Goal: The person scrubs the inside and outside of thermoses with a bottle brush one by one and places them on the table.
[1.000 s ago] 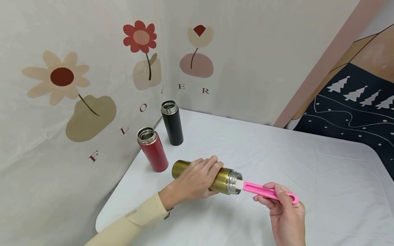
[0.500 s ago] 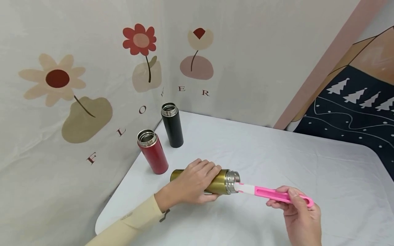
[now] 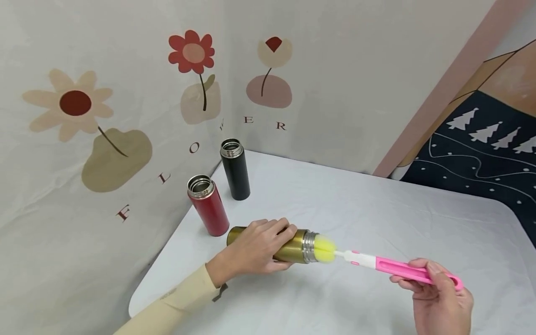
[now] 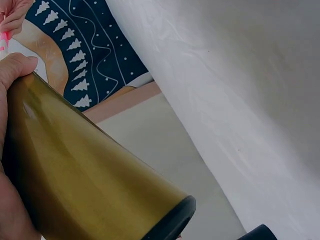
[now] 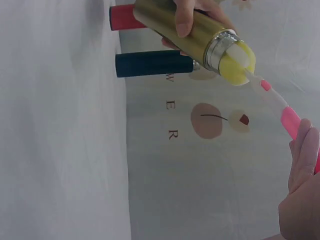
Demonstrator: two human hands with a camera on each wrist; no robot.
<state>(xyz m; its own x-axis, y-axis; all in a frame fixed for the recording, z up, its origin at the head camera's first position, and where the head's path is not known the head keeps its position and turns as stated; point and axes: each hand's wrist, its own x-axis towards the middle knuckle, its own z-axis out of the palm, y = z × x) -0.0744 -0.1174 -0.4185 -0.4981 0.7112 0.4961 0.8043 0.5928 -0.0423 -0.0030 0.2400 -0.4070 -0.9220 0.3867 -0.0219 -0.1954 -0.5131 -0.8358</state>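
My left hand (image 3: 260, 246) grips a gold bottle (image 3: 294, 249) tipped on its side, its steel threaded mouth (image 3: 309, 247) facing right. In the left wrist view the gold bottle (image 4: 95, 165) fills the lower left, the thumb lying along it. The pink handle of a bottle brush (image 3: 402, 268) is pinched between thumb and fingers of my right hand (image 3: 441, 298). A yellow sponge head (image 3: 324, 248) bulges partly out of the mouth; its inner part is hidden in the bottle. The right wrist view also shows the sponge (image 5: 235, 67) at the steel rim.
A red bottle (image 3: 209, 209) and a black bottle (image 3: 236, 174) stand upright without lids at the back left of the white table (image 3: 356, 214). Fabric walls (image 3: 335, 83) with printed flowers and letters rise behind the table's left and back edges.
My right hand has moved right, drawing the brush outward. The white neck and then part of the yellow sponge have come out of the gold bottle. The bottle has shifted slightly left.
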